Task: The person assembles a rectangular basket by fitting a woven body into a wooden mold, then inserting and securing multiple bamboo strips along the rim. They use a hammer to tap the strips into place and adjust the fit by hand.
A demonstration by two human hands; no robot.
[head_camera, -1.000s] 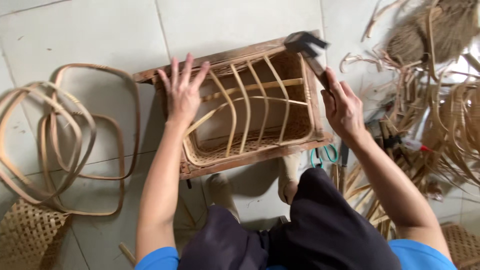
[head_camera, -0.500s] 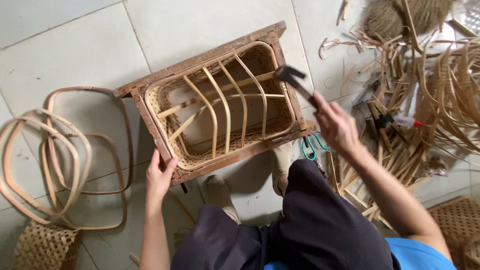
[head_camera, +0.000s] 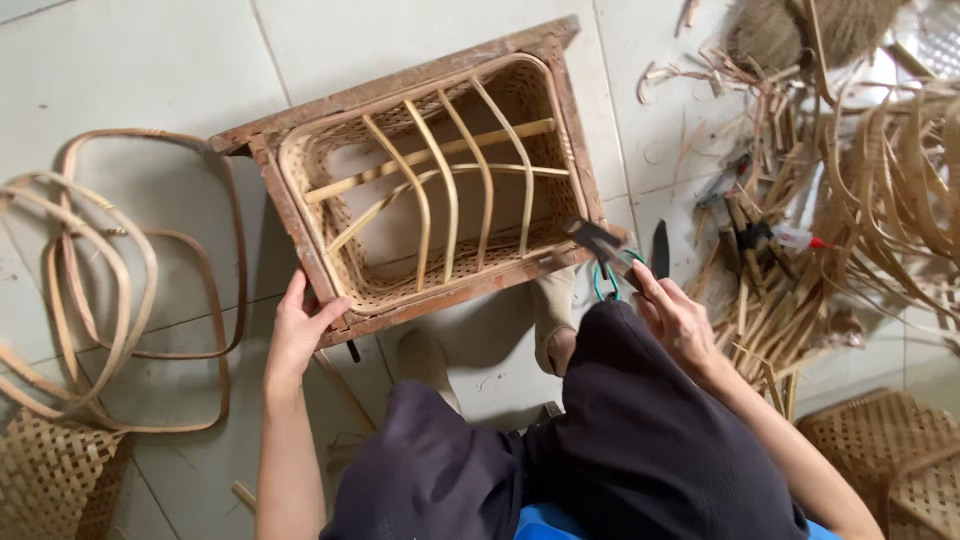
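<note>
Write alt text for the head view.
A person's left hand grips the near corner of a wooden-framed woven rattan basket on a tiled floor, while the right hand holds a dark metal hammer at its near rim. Bent cane hoops lie left.

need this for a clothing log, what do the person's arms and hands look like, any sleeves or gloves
Both hands are bare: no gloves, rings or watch show on the left hand or the right hand. The forearms are uncovered too, with no sleeve reaching the wrists. A strip of bright blue fabric shows at the bottom edge, and dark loose trousers cover the legs.
</note>
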